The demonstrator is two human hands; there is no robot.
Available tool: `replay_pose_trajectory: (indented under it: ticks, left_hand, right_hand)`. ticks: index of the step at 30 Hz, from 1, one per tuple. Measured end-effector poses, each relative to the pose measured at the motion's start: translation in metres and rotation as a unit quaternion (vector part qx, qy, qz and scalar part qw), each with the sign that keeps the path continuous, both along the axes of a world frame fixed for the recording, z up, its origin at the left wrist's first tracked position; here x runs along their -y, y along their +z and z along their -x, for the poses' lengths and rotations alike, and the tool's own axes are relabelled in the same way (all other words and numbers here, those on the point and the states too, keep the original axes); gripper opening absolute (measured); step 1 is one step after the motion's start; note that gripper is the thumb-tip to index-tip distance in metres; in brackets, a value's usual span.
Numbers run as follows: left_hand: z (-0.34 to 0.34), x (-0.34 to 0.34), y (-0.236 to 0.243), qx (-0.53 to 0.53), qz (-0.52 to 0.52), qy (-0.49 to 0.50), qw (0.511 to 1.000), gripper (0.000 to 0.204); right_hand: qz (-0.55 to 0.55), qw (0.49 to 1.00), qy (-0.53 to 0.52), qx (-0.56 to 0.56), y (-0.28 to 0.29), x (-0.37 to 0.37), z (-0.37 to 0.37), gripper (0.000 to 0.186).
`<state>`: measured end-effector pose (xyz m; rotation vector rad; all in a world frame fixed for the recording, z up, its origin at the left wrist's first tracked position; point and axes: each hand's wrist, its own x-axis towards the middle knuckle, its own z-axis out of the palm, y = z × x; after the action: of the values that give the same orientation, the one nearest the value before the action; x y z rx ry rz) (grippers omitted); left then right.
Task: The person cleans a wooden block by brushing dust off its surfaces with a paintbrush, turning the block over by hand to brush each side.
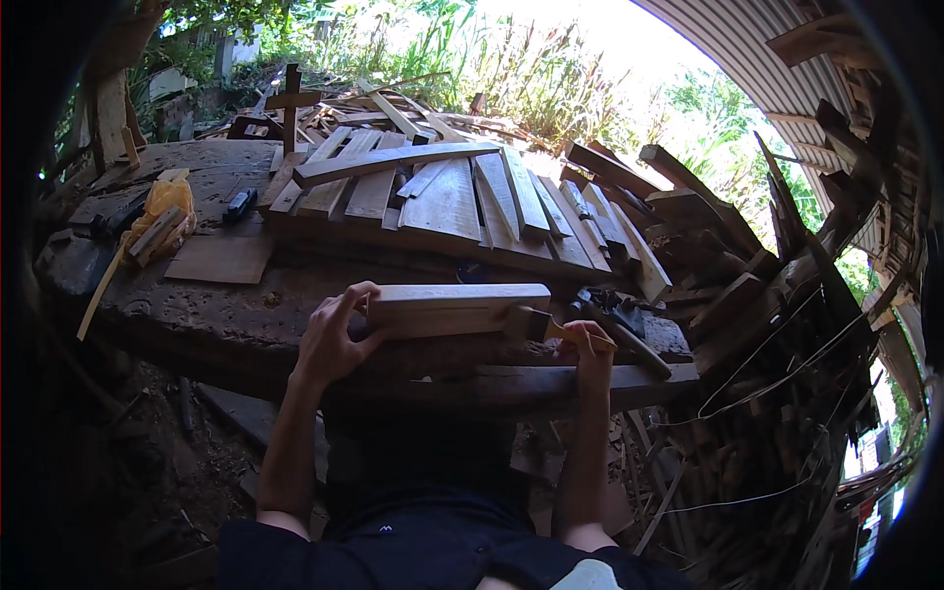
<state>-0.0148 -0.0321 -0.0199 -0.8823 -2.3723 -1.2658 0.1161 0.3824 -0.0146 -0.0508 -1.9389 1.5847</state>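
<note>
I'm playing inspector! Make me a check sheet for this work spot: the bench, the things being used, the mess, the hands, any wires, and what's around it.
Surface: bench is thick, dark, rough wood.
Things in use: pale wooden block, held level; brush, its bristles appearing to meet the block's right end.
Clutter: loose boards piled behind the block; yellow bag at the left.
Hands: left hand grips the block's left end; right hand holds the brush handle.
Cables: thin pale strands at the right; wire or string, cannot tell.
Surroundings: green plants beyond; corrugated roof at upper right.
</note>
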Motion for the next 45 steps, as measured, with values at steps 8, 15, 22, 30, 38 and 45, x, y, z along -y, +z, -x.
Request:
replay_pose_trajectory:
  ticks: [8,15,22,30,38,45]
  left_hand:
    - [0.007,-0.004,0.005,0.012,-0.058,-0.017,0.998,0.059]
    - [0.026,-0.007,0.002,0.079,-0.086,-0.073,0.990,0.047]
    - [0.024,-0.004,0.001,0.022,-0.106,-0.121,0.987,0.051]
    - [0.019,-0.002,0.006,0.040,-0.072,-0.107,0.991,0.052]
    - [0.014,-0.005,0.008,0.011,-0.052,-0.089,0.995,0.053]
    - [0.011,-0.005,0.009,0.041,-0.044,-0.075,0.995,0.056]
  right_hand:
    - [-0.013,0.999,-0.045,-0.023,-0.001,0.005,-0.002,0.033]
    - [-0.034,0.996,-0.045,-0.068,0.004,0.013,-0.005,0.025]
    - [0.015,0.993,-0.085,-0.082,0.013,0.025,-0.002,0.025]
    - [0.027,0.993,-0.082,-0.075,0.003,0.011,0.000,0.029]
    - [0.070,0.992,-0.041,-0.096,0.013,0.043,0.016,0.024]
    - [0.013,0.995,-0.078,-0.059,0.009,0.050,0.017,0.022]
